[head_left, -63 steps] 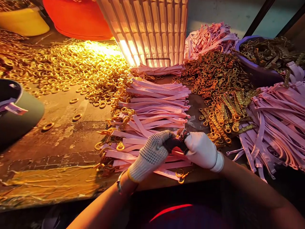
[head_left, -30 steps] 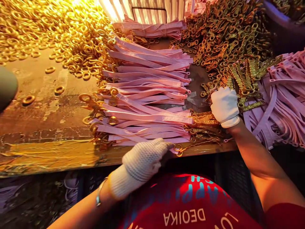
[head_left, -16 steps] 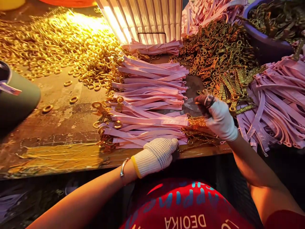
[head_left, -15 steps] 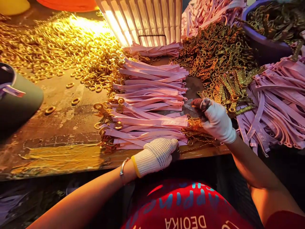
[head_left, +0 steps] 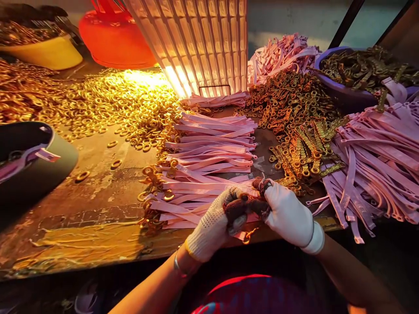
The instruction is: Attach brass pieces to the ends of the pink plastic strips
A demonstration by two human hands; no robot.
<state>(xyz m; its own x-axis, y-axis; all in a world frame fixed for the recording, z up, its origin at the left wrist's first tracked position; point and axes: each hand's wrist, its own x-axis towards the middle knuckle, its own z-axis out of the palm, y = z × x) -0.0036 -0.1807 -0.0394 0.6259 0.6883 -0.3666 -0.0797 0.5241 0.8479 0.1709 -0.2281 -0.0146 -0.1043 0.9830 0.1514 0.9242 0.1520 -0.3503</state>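
Note:
My left hand (head_left: 214, 222), in a dotted knit glove, is closed in front of the strap rows. A pink strap (head_left: 240, 236) pokes out below its fingers, with a small brass ring piece (head_left: 251, 235) at its end. My right hand (head_left: 290, 213), in a white glove with dark fingertips, meets the left one, its fingers pinched together. Whatever lies between those fingertips is hidden. Pink straps (head_left: 212, 139) lie in rows just beyond both hands, with brass fittings (head_left: 152, 174) along their left ends.
Loose brass rings (head_left: 144, 126) are heaped at the left and brass chain-like links (head_left: 291, 100) at the right. More pink straps (head_left: 376, 161) hang over the right edge. A dark bin (head_left: 62, 161), an upright ribbed panel (head_left: 203, 43), an orange container (head_left: 118, 41) and a purple tub (head_left: 343, 89) surround the work area.
My right hand has moved left and toward me, away from the brass links, to meet my left hand. A strap end with a brass piece now shows under the left fingers. The view has tilted up.

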